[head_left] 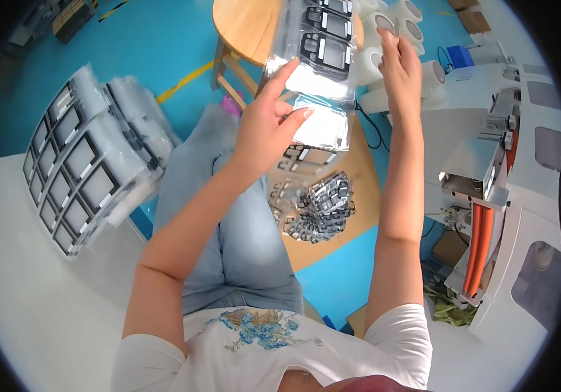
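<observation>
A long clear plastic strip (323, 85) carrying black rectangular frames with white labels runs over the stool's edge ahead of me. Its lower part is shiny and bends downward. My left hand (269, 124) rests on the strip's left side, index finger and thumb stretched apart and touching the film. To the right of the strip my right hand (403, 68) is raised, its thumb and fingers pinched together. A thin thing seems to stick up from that pinch, too small to make out. Beneath the strip lies a heap of black frame pieces (326, 206) on brown cardboard (359, 225).
A round wooden stool (244, 26) stands ahead. White film rolls (432, 74) are behind my right hand. At right is a white machine (535, 215) with orange tubes (478, 248). Stacked framed sheets (75, 166) lie on the white table (6, 228) at left.
</observation>
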Motion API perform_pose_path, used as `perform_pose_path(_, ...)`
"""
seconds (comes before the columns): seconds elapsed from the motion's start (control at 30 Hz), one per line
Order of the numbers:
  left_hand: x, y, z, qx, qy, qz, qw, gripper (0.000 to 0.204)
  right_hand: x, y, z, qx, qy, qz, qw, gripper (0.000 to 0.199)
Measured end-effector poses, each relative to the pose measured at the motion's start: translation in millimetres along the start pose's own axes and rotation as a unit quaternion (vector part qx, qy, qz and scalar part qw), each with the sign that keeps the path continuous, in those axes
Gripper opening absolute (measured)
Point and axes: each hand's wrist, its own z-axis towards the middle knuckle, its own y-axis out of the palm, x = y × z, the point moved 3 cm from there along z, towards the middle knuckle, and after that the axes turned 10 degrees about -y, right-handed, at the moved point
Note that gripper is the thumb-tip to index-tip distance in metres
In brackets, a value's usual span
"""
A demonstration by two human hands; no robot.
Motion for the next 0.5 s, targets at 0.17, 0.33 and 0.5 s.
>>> perform_pose_path(0.17,-5.8,-5.8,8.7,-0.028,0.011,0.072,0.997,0.076,-31.2,-9.6,-64.6,-0.068,-0.041,-0.006,0.997,0.030)
perform_pose_path(0.33,0.7,-4.1,14.2,-0.069,-0.012,0.056,0.996,0.080,-50.0,-7.7,-74.3,-0.096,-0.211,-0.144,0.962,0.027)
perform_pose_path(0.5,4.4,-13.0,16.3,-0.088,-0.039,0.078,0.992,0.082,-60.4,18.4,-72.4,-0.168,-0.266,-0.116,0.942,0.020)
